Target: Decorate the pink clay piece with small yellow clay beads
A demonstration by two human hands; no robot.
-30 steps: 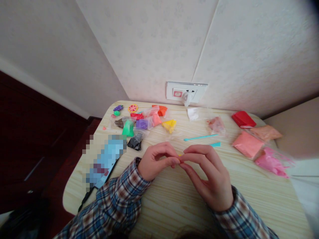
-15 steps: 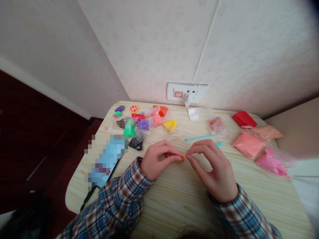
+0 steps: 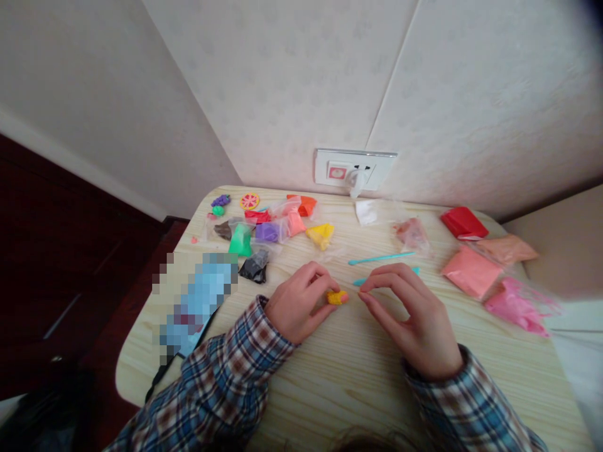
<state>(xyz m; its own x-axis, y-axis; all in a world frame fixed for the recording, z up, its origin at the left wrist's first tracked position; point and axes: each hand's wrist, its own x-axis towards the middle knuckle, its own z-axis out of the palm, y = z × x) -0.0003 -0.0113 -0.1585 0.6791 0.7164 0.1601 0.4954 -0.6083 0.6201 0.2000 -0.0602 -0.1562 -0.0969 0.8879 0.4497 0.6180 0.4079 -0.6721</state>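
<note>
Between the thumb and fingers of my left hand is a small yellow clay piece, bumpy like a corn cob, with an orange-pink end facing right. My right hand is closed in a pinch a short way to the right, apart from the clay piece. Whatever its fingertips hold is too small to make out. Just beyond the right fingertips lies a pointed blue modelling tool, partly covered by that hand. A second, thin blue tool rests farther back.
Bags of coloured clay, among them green, purple, yellow and black, lie at the back left. Red and salmon packs are at right. A phone lies left; a wall socket is behind.
My hands were touching at the fingertips and have drawn apart, the right one moving right. The yellow clay piece in my left hand now shows more fully.
</note>
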